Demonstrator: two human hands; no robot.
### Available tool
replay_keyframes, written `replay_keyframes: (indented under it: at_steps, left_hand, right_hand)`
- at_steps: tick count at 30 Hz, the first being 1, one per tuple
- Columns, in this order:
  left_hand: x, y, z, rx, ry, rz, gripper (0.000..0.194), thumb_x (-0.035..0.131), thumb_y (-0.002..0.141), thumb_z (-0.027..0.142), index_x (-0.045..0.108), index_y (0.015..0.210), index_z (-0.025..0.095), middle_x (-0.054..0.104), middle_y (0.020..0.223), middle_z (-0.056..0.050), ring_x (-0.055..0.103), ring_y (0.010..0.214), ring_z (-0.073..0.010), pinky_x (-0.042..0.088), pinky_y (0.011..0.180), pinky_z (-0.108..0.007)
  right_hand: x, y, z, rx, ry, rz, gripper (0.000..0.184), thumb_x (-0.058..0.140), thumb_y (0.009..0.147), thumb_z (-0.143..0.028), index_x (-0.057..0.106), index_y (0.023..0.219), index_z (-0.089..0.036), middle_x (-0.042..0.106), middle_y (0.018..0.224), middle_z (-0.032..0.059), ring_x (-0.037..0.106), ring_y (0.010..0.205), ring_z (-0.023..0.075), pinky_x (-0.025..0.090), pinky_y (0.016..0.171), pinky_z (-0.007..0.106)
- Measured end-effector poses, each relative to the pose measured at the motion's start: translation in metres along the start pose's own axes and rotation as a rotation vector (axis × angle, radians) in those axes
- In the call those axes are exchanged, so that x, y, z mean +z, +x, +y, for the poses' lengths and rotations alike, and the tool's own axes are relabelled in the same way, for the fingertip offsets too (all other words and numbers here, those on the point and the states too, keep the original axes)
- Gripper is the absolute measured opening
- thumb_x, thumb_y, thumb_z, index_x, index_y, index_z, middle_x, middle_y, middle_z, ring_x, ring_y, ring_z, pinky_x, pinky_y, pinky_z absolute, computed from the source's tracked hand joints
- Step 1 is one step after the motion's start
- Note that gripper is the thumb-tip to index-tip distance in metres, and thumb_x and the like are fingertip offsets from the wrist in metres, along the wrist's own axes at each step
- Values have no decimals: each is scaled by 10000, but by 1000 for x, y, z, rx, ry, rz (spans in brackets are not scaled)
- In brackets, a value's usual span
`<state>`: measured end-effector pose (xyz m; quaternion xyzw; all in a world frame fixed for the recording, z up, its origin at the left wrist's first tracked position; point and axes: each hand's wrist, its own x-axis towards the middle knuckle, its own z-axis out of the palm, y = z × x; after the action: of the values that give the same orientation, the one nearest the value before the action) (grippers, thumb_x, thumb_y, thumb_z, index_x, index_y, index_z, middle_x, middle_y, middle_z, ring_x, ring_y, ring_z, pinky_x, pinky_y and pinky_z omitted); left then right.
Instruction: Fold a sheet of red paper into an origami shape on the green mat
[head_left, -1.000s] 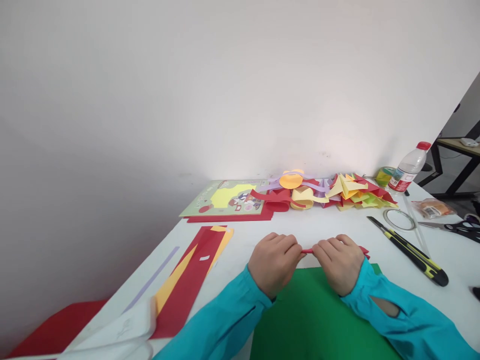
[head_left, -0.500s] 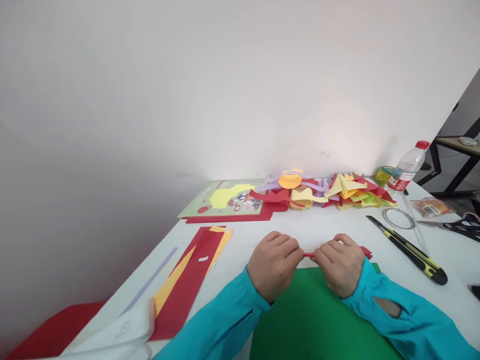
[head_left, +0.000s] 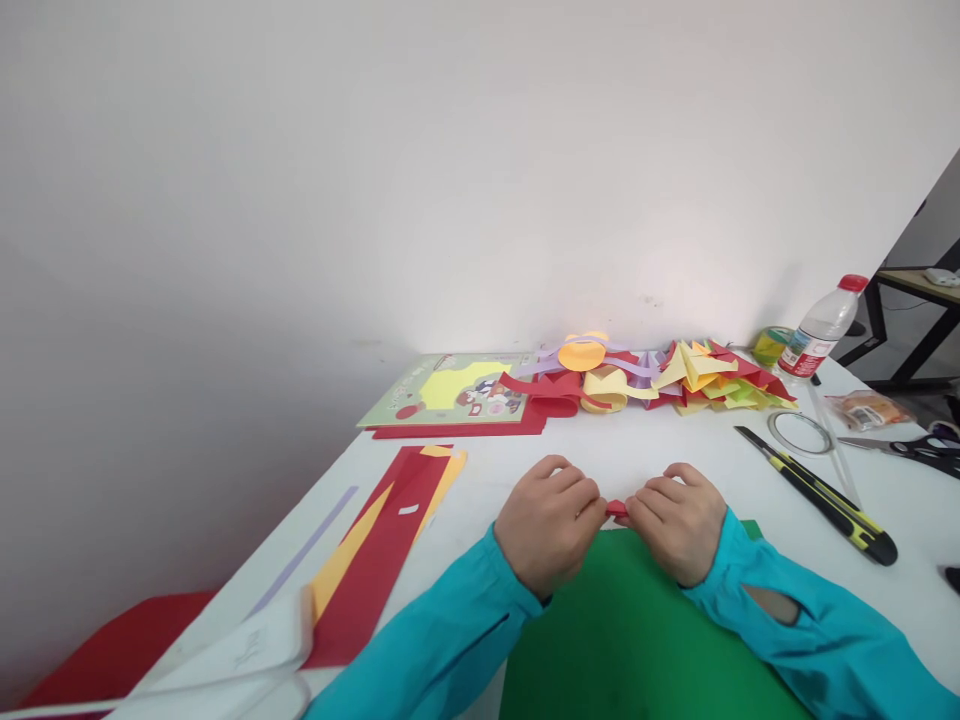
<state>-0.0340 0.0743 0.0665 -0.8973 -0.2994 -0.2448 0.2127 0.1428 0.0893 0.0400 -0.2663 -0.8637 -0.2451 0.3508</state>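
Between my two hands a small piece of folded red paper [head_left: 616, 509] is pinched above the far edge of a green mat [head_left: 637, 630]. My left hand [head_left: 551, 525] is closed, with thumb and fingers on the paper's left end. My right hand [head_left: 679, 525] is closed on its right end, close to the left. Only a short middle stretch of the paper shows; the rest is hidden by my fingers. Left of my hands lie red paper strips [head_left: 375, 570] and a yellow-orange paper piece [head_left: 352, 550].
At the back are a picture booklet [head_left: 405, 405], folded paper shapes [head_left: 697, 375] and a plastic bottle [head_left: 821, 325]. To the right lie a utility knife [head_left: 825, 500], a tape roll [head_left: 801, 432] and scissors [head_left: 919, 450]. A white device [head_left: 255, 650] stands at front left.
The red paper between my fingertips looks wider now, and its end that stuck out beyond my right hand no longer shows. Both hands stay almost in place. The view has shifted slightly.
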Motion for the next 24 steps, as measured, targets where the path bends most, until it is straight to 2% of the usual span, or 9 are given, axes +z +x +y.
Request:
replay_keyframes:
  at_steps: [6,8,12,19,24]
  left_hand:
    - [-1,-1,-1,-6,18,31,218,441,824,110,573,658,162,554,581,-4,473,599,-128,384,670,-326]
    - [-2,-1,-3,-16,15,28,210,440,816,105,578,668,160,559,593,-12,477,604,-131,381,647,-320]
    - [0,0,-3,-30,4,23,208,458,832,138,575,661,155,574,620,-15,491,620,-124,376,623,-303]
    - [-1,0,-2,-21,3,48,196,472,832,131,571,664,149,566,596,2,498,619,-121,373,614,-298]
    - [-3,0,-1,-44,-10,50,197,476,822,132,564,647,152,569,607,-10,492,615,-126,372,600,-299]
  right_hand:
    - [1,1,-3,20,43,-18,254,469,879,-193,597,668,-132,603,565,12,527,587,119,322,651,320]
    - [1,0,-2,23,29,-13,221,470,875,-162,607,705,-128,617,586,14,540,604,120,326,654,319]
    - [-1,1,-1,15,3,-44,212,472,850,-89,604,689,-129,625,593,19,551,610,125,325,649,319]
    - [-1,2,-2,33,22,13,163,506,860,-163,614,745,-124,637,608,16,559,618,120,332,641,306]
    - [-5,3,-2,21,12,-14,215,446,864,-79,615,736,-121,635,607,24,563,633,122,333,636,305]
